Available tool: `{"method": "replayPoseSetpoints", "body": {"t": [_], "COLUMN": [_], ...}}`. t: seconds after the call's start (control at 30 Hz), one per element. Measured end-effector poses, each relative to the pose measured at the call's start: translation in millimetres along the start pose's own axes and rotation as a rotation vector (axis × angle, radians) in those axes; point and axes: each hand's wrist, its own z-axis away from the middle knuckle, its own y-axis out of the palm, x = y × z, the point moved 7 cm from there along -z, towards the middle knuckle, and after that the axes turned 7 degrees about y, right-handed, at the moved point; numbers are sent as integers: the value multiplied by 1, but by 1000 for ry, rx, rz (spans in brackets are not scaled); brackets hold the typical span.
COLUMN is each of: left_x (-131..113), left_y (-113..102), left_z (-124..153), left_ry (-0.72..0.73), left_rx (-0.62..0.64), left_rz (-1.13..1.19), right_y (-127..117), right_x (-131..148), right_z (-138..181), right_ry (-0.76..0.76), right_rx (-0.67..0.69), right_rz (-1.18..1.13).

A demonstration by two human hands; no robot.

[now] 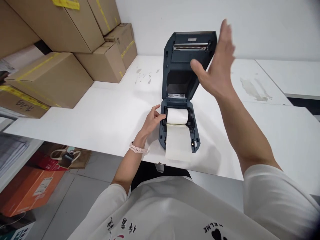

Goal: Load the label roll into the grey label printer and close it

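Note:
A dark blue-grey label printer [162,141] stands on the white table with its lid [183,60] raised. Inside its base sits a roll of white labels [177,115]. A strip of label paper [178,141] runs from the roll over the printer's front edge. My left hand [153,118] is at the left side of the base, its thumb at the rim beside the roll and its fingers apart. Beside the lid's right edge, my right hand [218,63] is raised with thumb and fingers spread; whether it touches the lid I cannot tell.
Cardboard boxes [53,76] with yellow tape are stacked at the back left of the white table [112,116]. A white wall [262,30] rises behind. Below on the left, an orange box [32,190] and a paper bag [81,158] stand near the grey floor.

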Motion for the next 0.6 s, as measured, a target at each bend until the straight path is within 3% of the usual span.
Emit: {"method": "replayPoseSetpoints", "body": {"t": [0.07, 0.1, 0.17, 0.27, 0.33, 0.4, 0.47, 0.6], "left_x": [-2, -4, -5, -4, -3, -2, -2, -3], "left_y": [1, 2, 4, 3, 4, 4, 4, 4], "left_z": [1, 1, 0, -2, -4, -5, -5, -3], "left_ry": [-7, 2, 18, 32, 52, 67, 66, 46], "left_rx": [79, 113, 151, 126, 107, 101, 104, 121], "left_rz": [-25, -41, -78, -126, -144, -147, -143, -144], "right_y": [-13, -13, 8, 59, 87, 102, 100, 48], "right_x": [19, 26, 30, 17, 5, -3, -5, 1], "right_z": [22, 34, 58, 94, 106, 105, 100, 96], "right_ry": [-137, -189, -235, -212, -174, -110, -60, -40], "right_rx": [-43, 12, 298, 824, 1011, 1064, 1063, 991], "right_rz": [155, 207, 282, 393, 465, 484, 371, -61]}}
